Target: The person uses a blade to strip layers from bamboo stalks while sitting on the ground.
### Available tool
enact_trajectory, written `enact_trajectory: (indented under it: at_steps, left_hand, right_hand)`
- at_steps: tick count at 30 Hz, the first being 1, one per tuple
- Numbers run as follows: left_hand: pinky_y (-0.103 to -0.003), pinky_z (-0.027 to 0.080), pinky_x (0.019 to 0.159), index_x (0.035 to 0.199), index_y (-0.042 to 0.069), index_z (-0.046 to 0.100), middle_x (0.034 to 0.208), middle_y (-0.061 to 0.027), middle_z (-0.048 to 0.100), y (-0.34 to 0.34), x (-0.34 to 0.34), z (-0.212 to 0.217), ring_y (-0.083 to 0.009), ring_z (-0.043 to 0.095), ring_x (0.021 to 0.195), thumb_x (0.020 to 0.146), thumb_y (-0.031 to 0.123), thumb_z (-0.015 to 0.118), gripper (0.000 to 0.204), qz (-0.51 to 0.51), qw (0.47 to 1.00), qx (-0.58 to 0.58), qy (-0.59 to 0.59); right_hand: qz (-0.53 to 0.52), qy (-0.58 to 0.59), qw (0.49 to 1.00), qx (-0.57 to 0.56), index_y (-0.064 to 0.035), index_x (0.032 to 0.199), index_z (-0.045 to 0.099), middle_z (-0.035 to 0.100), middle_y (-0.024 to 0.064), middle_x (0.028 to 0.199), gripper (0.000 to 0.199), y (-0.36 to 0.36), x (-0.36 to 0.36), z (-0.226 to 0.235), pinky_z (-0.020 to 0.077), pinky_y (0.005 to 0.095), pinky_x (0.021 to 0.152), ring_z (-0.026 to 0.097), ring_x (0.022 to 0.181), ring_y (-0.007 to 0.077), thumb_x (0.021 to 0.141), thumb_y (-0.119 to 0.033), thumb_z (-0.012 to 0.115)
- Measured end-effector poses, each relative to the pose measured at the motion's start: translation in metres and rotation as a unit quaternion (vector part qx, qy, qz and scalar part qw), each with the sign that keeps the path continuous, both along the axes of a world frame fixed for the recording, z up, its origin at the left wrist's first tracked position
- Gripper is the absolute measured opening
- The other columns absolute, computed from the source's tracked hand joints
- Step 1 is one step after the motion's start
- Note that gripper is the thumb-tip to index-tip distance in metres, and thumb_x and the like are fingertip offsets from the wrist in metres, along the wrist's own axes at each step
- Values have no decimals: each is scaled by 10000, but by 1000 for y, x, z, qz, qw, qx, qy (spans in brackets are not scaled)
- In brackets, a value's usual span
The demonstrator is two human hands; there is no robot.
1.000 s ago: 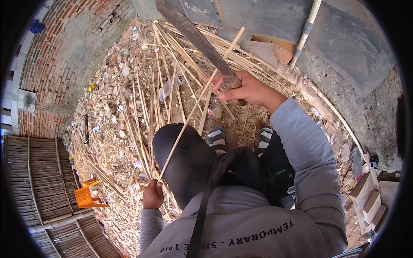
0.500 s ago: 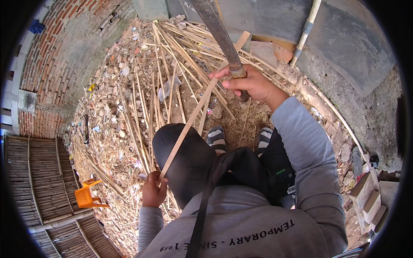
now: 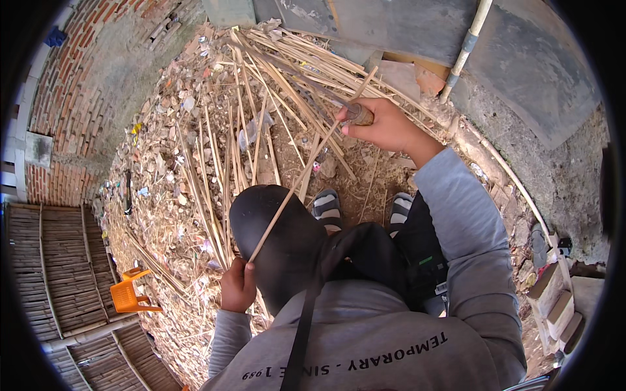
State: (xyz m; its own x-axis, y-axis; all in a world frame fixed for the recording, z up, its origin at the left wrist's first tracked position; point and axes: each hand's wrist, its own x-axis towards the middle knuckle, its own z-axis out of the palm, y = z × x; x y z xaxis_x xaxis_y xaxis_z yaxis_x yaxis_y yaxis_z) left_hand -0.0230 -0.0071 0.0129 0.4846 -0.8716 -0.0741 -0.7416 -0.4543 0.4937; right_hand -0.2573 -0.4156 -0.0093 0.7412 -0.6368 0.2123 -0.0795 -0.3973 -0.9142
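A long, narrow bamboo strip (image 3: 291, 193) slants from near left to far right across my dark-clothed knee, its thin edge facing up. My left hand (image 3: 238, 286) pinches its near end between thumb and fingers. My right hand (image 3: 386, 128) is closed around the wooden handle (image 3: 360, 115) of a machete, and its fingertips also meet the strip near the far end. The machete blade (image 3: 297, 75) points far left, low over the pile of strips, and looks thin from this angle. Whether the blade touches the strip I cannot make out.
Many bamboo strips (image 3: 287, 98) lie fanned out on the littered ground ahead. My sandalled feet (image 3: 327, 208) are just beyond my knees. An orange plastic chair (image 3: 134, 292) stands at left beside a woven bamboo panel (image 3: 59, 260). A pole (image 3: 466, 49) leans against the wall at far right.
The machete has swung from pointing up and away to lying over toward the far left. The bamboo strip has turned from its flat face to its edge. Both hands keep their holds.
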Motion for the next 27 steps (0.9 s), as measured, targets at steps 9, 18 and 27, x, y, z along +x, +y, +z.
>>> enact_trajectory:
  at_steps: [9,18,27]
  left_hand:
    - [-481,399,534,836,6,547,622,-213,545,-2,4,8,-431,572,589,1069,370,450,443,2,998,53,37]
    - [-411,380,544,832,-4,545,607,-152,500,4,10,-8,-276,504,547,1083,382,430,474,30,996,14,77]
    - [-350,362,549,811,-3,529,610,-59,466,7,16,-12,-132,444,595,1090,388,432,490,30,989,-2,145]
  right_hand:
    - [5,272,940,-206,-171,1256,583,677,146,799,515,30,9,35,519,483,720,680,839,389,783,-217,781]
    - [-39,223,947,-228,-134,1087,620,673,145,803,383,13,2,19,509,504,697,668,833,395,739,-198,767]
    - [-1,295,919,-263,-131,997,693,706,140,867,250,22,10,30,542,500,743,689,874,374,778,-249,715]
